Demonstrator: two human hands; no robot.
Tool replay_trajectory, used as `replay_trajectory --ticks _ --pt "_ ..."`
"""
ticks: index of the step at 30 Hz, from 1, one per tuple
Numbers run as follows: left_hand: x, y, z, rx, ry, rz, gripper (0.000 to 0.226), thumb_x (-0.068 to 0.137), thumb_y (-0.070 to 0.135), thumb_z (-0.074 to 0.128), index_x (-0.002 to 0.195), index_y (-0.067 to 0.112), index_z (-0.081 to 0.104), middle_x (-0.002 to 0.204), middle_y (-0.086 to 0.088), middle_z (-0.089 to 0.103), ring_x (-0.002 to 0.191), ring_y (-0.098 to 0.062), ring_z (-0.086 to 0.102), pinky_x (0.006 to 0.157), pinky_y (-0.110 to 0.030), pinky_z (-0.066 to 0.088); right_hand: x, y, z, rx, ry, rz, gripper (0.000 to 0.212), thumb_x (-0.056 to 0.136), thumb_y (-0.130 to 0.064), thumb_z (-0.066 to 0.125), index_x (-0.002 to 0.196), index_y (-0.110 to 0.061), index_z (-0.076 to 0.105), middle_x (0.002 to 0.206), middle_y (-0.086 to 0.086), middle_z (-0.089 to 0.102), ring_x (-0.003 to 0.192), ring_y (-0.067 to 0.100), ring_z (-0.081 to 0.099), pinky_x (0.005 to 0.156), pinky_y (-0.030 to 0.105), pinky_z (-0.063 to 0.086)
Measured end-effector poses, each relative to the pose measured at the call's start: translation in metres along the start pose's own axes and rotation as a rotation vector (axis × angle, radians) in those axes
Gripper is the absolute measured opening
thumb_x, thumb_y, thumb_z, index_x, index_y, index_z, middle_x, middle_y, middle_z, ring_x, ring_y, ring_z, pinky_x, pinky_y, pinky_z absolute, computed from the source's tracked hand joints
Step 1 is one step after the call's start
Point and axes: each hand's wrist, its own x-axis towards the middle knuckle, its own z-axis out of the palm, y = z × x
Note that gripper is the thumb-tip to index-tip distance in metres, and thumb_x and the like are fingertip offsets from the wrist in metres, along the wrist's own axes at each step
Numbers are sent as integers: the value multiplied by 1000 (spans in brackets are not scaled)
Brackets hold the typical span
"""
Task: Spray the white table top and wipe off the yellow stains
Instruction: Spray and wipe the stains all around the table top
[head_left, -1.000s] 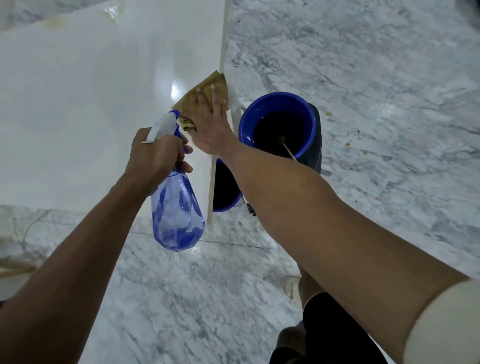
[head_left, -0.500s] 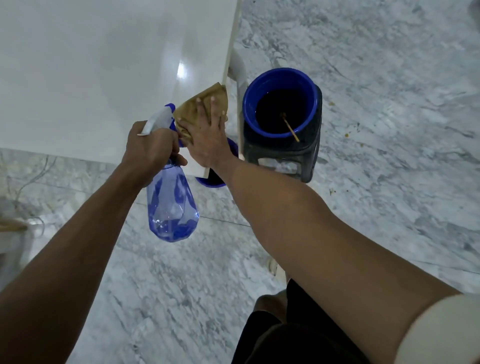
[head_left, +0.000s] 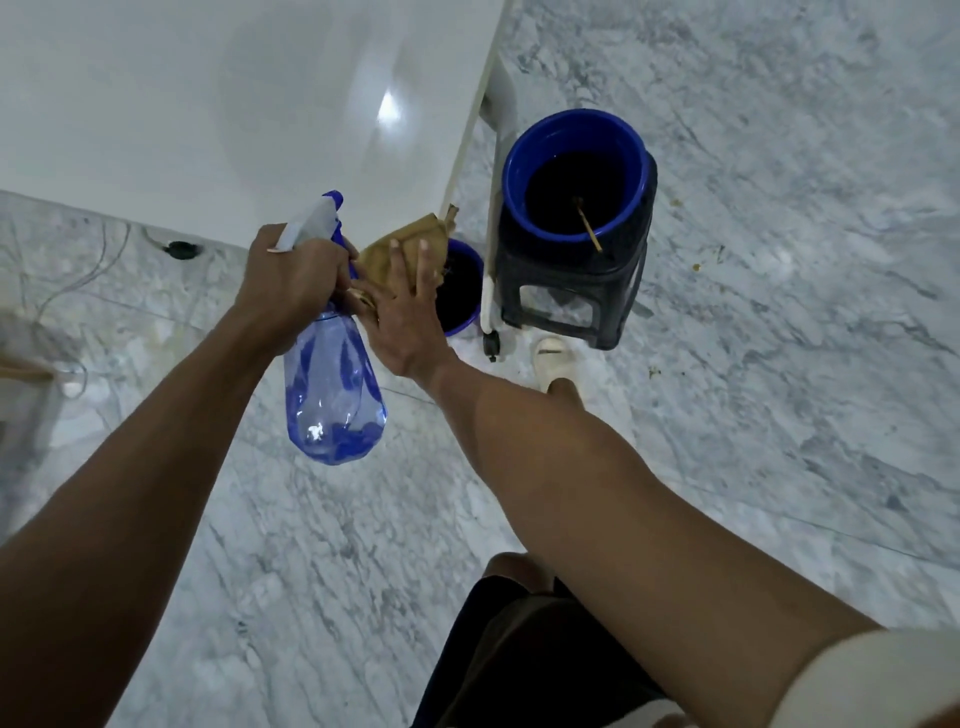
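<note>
We hold the blue spray bottle (head_left: 332, 384) in our left hand (head_left: 291, 283), fingers clenched around its neck, the white trigger head (head_left: 306, 226) pointing up and away while the clear blue body hangs down over the marble floor (head_left: 779, 364). Our right hand (head_left: 402, 317) lies flat with fingers spread, pressing a tan cloth (head_left: 410, 244) at the near corner of the white table top (head_left: 208, 104); the cloth sticks out past the fingertips and a small flap of it curls over the table's edge. The two hands sit just beside each other, the right thumb side touching the bottle's neck. The table surface in view looks glossy, with a bright light reflection on it, and we cannot make out yellow marks on the part that shows. Beyond the table's right edge, a blue bucket (head_left: 576, 176) of dark liquid with a thin stick in it stands on a black plastic stool (head_left: 566, 296). A smaller blue container (head_left: 460, 291) sits on the floor beside the stool, partly hidden by our right hand. A pale slipper (head_left: 553, 358) shows on the floor near the stool.
</note>
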Motion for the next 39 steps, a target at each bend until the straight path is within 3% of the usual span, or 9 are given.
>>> replay_trajectory --ticks 4,6,10,14,19,24,31,34,39 --pt "-22 -5 -8 1 7 -7 23 71 -14 47 82 -1 64 91 -24 69 58 -28 61 46 -25 56 -40 -9 -6 201 -54 -92 50 107 -34 25 150 -15 42 161 26 17 147 52 -7 119 52 -18" --pt "-35 -3 -12 -4 1 -5 24 71 -14 47 86 -6 65 89 -24 68 52 -23 63 48 -27 58 -56 -17 -36 429 -130 2 47 109 -27 27 150 -8 40 161 23 21 150 46 -2 121 54 -8" --pt "-62 9 -21 -29 -23 17 25 74 -10 47 90 -10 67 84 -25 67 41 -13 65 50 -27 58 -59 -28 -137 893 -274 348 47 106 -40 31 143 -15 48 149 11 47 139 26 39 114 24 29" --pt "-88 36 -27 -40 -50 99 18 69 -7 55 78 1 68 80 -15 74 65 -25 70 51 -24 58 -53 -19 -238 962 -193 530 63 104 -56 25 139 -10 50 134 10 58 119 24 55 107 41 41" --pt "-108 79 -22 -217 -83 199 20 76 -1 52 86 -6 68 79 -6 74 43 -20 61 58 -33 52 -53 7 -335 1337 18 574 50 102 -58 32 102 -21 66 98 1 71 92 19 67 94 40 54" --pt "-111 129 -2 -361 -123 294 20 67 3 52 77 3 69 73 -3 73 45 -18 58 49 -29 51 -41 41 -390 1674 161 564 62 95 -59 48 129 -10 62 122 11 68 113 27 63 103 43 49" --pt "-88 220 57 -296 -126 356 19 72 -3 52 76 2 70 71 -12 74 47 -21 60 48 -27 53 -9 115 -486 1640 197 525 38 101 -43 48 106 -11 68 100 5 72 90 22 67 83 34 55" --pt "-70 270 95 -300 -128 373 20 70 -1 52 79 1 70 81 -13 76 57 -26 64 48 -28 53 11 159 -532 1557 175 506 36 102 -41 47 107 -11 68 104 6 71 95 23 67 89 37 54" --pt "-47 364 164 -304 -109 412 25 74 -4 50 89 -7 70 82 -13 73 42 -16 59 47 -24 53 42 245 -610 1372 81 520 22 98 -35 58 107 -17 67 105 5 73 100 23 69 96 41 53"
